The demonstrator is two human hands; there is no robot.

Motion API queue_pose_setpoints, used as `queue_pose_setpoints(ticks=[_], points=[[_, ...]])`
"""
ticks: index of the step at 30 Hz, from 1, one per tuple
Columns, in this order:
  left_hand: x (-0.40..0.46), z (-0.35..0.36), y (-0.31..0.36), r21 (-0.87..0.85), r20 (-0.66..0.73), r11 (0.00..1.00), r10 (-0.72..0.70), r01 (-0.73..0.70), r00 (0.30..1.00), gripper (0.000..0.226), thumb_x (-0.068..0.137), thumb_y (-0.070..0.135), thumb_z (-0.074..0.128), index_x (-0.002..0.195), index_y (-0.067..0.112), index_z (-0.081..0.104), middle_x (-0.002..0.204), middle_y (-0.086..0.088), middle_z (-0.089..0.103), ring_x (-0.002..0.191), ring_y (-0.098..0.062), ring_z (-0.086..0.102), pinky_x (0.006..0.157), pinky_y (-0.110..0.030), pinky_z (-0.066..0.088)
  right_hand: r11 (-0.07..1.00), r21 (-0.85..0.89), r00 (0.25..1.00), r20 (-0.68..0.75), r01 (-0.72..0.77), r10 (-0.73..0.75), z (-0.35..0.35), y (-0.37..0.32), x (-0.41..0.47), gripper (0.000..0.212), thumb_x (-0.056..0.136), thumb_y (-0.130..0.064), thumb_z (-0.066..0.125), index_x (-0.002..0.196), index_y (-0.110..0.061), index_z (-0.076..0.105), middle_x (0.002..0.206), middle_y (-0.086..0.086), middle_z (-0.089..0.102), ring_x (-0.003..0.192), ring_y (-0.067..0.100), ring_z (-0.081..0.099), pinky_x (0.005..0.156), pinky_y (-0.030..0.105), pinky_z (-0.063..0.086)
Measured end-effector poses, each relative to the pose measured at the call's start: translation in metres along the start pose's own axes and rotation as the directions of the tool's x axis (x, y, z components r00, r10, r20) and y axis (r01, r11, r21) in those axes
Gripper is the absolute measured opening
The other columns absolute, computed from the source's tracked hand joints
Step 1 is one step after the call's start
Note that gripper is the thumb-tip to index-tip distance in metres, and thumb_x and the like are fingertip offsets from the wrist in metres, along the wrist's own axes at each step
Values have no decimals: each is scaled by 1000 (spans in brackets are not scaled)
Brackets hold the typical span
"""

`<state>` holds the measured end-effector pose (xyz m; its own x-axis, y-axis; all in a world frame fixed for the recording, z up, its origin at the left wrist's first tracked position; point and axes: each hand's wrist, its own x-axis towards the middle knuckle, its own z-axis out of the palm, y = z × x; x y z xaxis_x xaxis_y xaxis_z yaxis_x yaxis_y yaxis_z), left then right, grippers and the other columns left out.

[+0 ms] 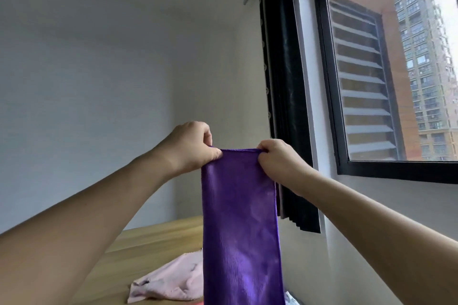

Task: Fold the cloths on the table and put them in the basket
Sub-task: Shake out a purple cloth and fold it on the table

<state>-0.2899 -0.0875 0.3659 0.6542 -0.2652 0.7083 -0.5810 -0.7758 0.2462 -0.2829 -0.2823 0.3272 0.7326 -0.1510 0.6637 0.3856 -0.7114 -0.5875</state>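
Observation:
A purple cloth (pixel 240 225) hangs straight down in front of me as a long narrow strip, held up in the air above the table. My left hand (pixel 193 146) pinches its top left corner and my right hand (pixel 275 156) pinches its top right corner, the two hands close together. A crumpled pink cloth (pixel 171 280) lies on the wooden table (pixel 153 238) below, partly hidden behind the purple strip. The basket is not in view.
A white wall stands behind the table. A black curtain (pixel 285 96) hangs at the right next to a dark-framed window (pixel 332 77). Something pale and shiny (pixel 291 299) peeks out at the bottom edge right of the purple cloth.

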Motion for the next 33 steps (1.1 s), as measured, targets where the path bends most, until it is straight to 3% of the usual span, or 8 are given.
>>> queue_pose_setpoints(ticks=[5,11,14,18,22,26,30,33], points=[[10,34,-60,-202,293,972,-55,118,954,10,81,18,74,84,13,66,71,2,60,55,-6,51,51,-20,40,974,113,961,219,-195,167,49,26,21,16,76,-9,41,62,-15,42,60,0,39,58,20,36,56,29,33],[35,67,-131,-143,611,948,-142,285,779,18,80,18,75,74,15,58,64,0,55,57,-13,46,52,-24,37,917,213,893,379,-339,242,107,52,62,12,76,-1,47,74,-8,56,73,9,48,58,22,47,57,30,50],[60,97,-164,-60,478,961,-210,270,853,14,81,12,64,70,14,55,69,-3,54,65,-18,49,56,-26,40,907,252,907,346,-336,240,141,65,95,12,80,1,49,79,-9,55,75,10,50,56,20,51,56,29,55],[93,133,-194,-9,62,981,-193,194,979,19,78,13,51,62,16,41,59,-1,49,58,-23,45,51,-26,32,868,406,956,179,-287,232,177,75,146,21,77,6,50,71,-13,50,75,11,54,68,24,54,78,46,57],[113,137,-214,138,-219,988,-40,72,975,19,77,9,47,67,16,34,63,-5,49,61,-30,42,50,-30,29,830,540,988,21,-138,151,199,73,174,23,71,5,53,67,-18,55,76,8,60,73,23,55,71,42,53],[104,132,-224,261,-297,965,70,11,952,21,67,0,47,65,14,32,59,-6,45,58,-30,36,49,-29,25,744,668,995,-86,22,47,221,72,167,28,71,7,48,67,-20,55,79,0,63,74,19,56,73,39,51],[70,159,-251,80,-43,997,13,-9,999,15,59,2,41,61,12,30,55,-2,39,58,-22,30,53,-31,26,875,484,999,-39,5,17,247,100,132,19,66,-3,49,61,-21,51,67,0,58,64,18,50,61,35,44],[23,190,-269,-111,383,988,-62,112,922,13,58,2,40,56,14,38,51,7,32,54,-15,30,54,-32,23,989,147,952,306,-32,-15,259,126,98,23,70,1,49,57,-18,48,56,-2,47,54,16,43,51,24,35]])
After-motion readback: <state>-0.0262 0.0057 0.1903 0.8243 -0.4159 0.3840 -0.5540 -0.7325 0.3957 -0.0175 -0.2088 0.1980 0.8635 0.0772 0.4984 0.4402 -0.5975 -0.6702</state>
